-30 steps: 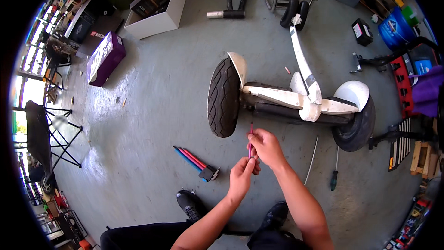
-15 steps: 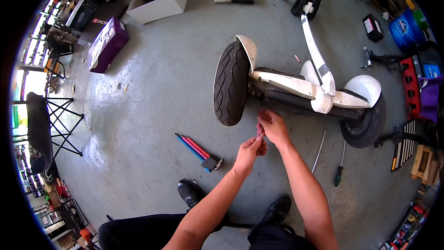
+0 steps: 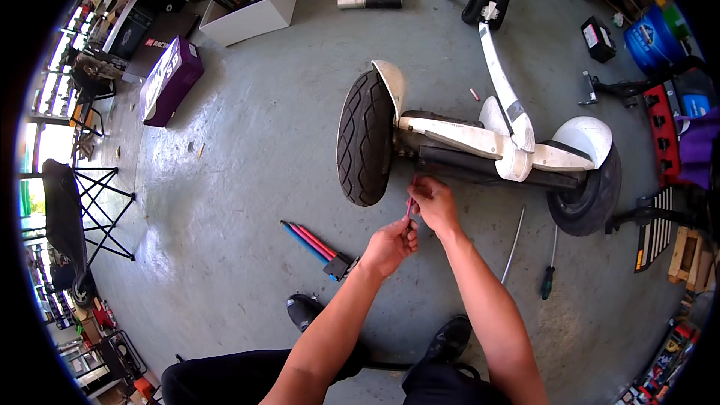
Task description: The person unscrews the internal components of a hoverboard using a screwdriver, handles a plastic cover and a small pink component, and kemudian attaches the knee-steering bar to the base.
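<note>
My right hand (image 3: 433, 202) grips a slim pink hex key (image 3: 409, 207), its upper end close below the white two-wheeled scooter (image 3: 454, 133), beside the treaded left wheel (image 3: 362, 139). I cannot tell whether it touches the scooter. My left hand (image 3: 391, 241) is closed at the key's lower end, fingers curled. To the lower left lies a holder (image 3: 336, 265) with blue and red hex keys (image 3: 307, 241). A long metal rod (image 3: 514, 244) and a green-handled screwdriver (image 3: 547, 280) lie to the right of my forearms.
Around the grey floor (image 3: 240, 142) are a folding stool (image 3: 64, 217), a purple box (image 3: 172, 86), a white carton (image 3: 262, 19), a blue bucket (image 3: 651, 37), a red rack (image 3: 660, 135), a wooden crate (image 3: 686, 255) and my shoes (image 3: 446, 339).
Both hands have moved up toward the scooter's underside with the pink key between them. The scooter and loose tools still lie on the floor.
</note>
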{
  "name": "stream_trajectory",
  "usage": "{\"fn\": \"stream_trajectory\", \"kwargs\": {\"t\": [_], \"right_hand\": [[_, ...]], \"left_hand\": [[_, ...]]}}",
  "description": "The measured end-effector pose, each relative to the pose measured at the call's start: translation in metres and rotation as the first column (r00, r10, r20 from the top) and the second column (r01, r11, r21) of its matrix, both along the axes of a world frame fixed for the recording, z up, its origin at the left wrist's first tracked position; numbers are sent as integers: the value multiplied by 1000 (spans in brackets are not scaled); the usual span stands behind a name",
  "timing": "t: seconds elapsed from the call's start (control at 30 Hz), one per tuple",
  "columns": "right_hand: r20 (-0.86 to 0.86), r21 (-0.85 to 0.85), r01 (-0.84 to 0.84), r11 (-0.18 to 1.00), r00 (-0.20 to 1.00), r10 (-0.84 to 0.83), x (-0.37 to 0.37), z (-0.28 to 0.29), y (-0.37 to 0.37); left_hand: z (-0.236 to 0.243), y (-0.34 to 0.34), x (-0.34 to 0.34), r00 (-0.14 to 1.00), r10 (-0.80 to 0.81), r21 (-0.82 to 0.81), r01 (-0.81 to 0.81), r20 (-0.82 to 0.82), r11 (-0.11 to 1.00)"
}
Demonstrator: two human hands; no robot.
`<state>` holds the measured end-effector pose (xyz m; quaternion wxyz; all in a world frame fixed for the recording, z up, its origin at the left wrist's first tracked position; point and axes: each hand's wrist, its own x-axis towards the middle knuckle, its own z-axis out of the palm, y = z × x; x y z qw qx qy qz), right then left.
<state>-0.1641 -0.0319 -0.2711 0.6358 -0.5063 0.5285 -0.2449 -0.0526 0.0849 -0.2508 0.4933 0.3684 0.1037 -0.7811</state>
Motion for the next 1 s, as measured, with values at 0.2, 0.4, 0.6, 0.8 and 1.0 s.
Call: {"fn": "stream_trajectory", "kwargs": {"t": [0.2, 0.4, 0.6, 0.8, 1.0], "right_hand": [[-6, -17, 14, 1000, 1000, -15, -1, 3, 0], [-10, 0, 14, 1000, 1000, -14, -1, 1, 1], [-22, 0, 4, 1000, 1000, -4, 1, 8, 0], [49, -49, 43, 998, 998, -40, -1, 6, 4], [142, 116, 42, 992, 988, -58, -1, 2, -1]], "left_hand": [[-6, -1, -4, 995, -53, 10, 53, 84, 999], [-3, -4, -5, 990, -58, 29, 54, 130, 998], [-7, -3, -3, 947, -119, 18, 119, 299, 993], [-5, -6, -7, 925, -129, -30, 150, 357, 988], [1, -4, -1, 849, -127, -89, 199, 512, 976]]}}
